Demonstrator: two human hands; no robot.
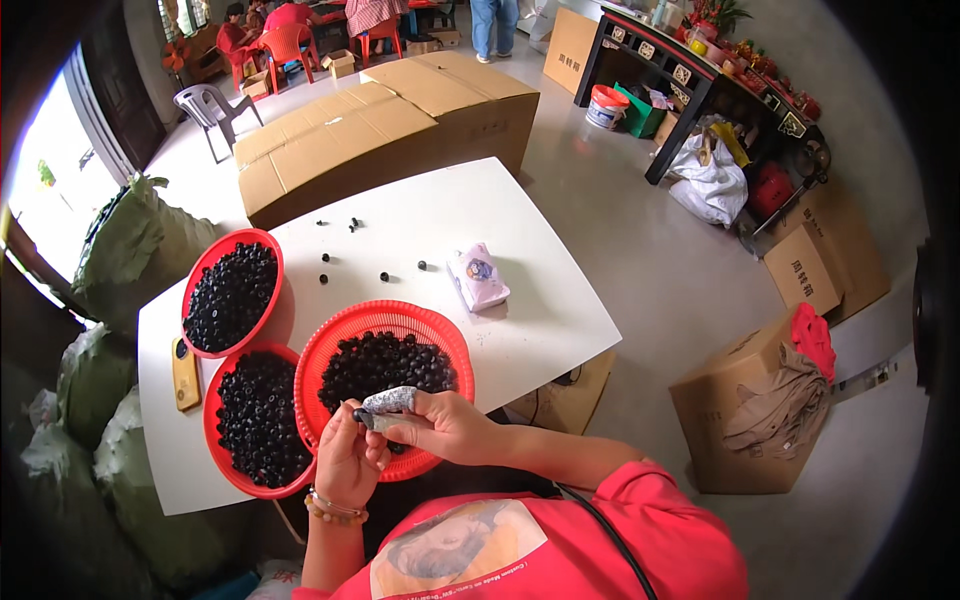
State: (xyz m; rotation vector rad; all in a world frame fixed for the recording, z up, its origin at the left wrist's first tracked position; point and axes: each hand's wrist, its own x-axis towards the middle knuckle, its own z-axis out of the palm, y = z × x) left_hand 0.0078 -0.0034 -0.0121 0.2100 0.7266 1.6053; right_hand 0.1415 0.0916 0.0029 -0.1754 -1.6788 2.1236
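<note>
While the left hand [345, 462] is pinching a small black piece [361, 415] narrowly between thumb and fingertips, the right hand [460, 430] is meeting it from 3 o'clock, its index finger wearing a grey-white wrapping [390, 400]; whether that hand is also gripping a tool, cannot tell. Taking the hands as clock centre, the piece is sitting between them, above the near part of the middle red basket [400, 310]. Judged handling: light, fairly stiff, possibly slippery, probably not fragile; its outer side is offering the best hold, fingertips opposed, small size leaving little room. Surroundings: a second basket [262, 490] is lying at 9, a third basket [280, 270] at 10 to 11, both carrying similar black pieces. A yellow phone [186, 375] is resting between 9 and 10, a pale packet [478, 277] at 1, loose pieces [384, 276] at 12 on the white tabletop [540, 320]. Nothing visible is blocking the hands; the basket rims are crowding the left side.
</note>
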